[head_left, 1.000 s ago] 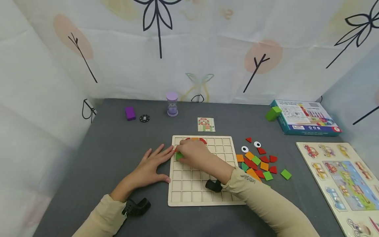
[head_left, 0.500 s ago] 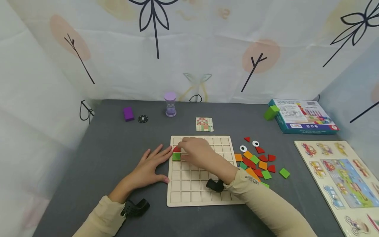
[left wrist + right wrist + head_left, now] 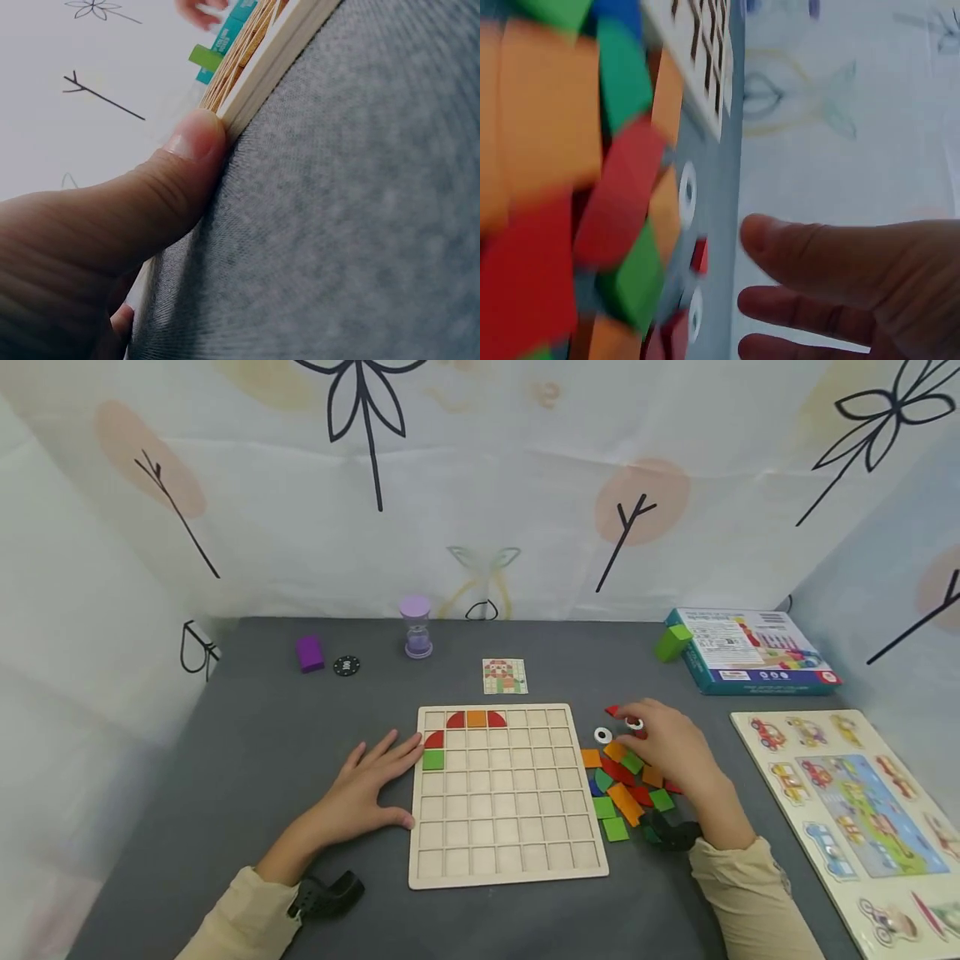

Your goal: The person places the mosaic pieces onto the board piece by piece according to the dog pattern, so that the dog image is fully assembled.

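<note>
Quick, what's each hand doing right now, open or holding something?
Left hand: open, fingers spread, thumb touching the edge of the grid board.
Right hand: open over the loose pieces, holding nothing.

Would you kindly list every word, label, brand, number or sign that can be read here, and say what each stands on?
None can be read with certainty.
Box: lines of print on its face and pale lettering on its teal side, too small or blurred to read.
Black disc: pale marks at its centre, too small to read.
Backdrop: a faint tan mark shaped like an "e"; I cannot tell whether it is a letter.
</note>
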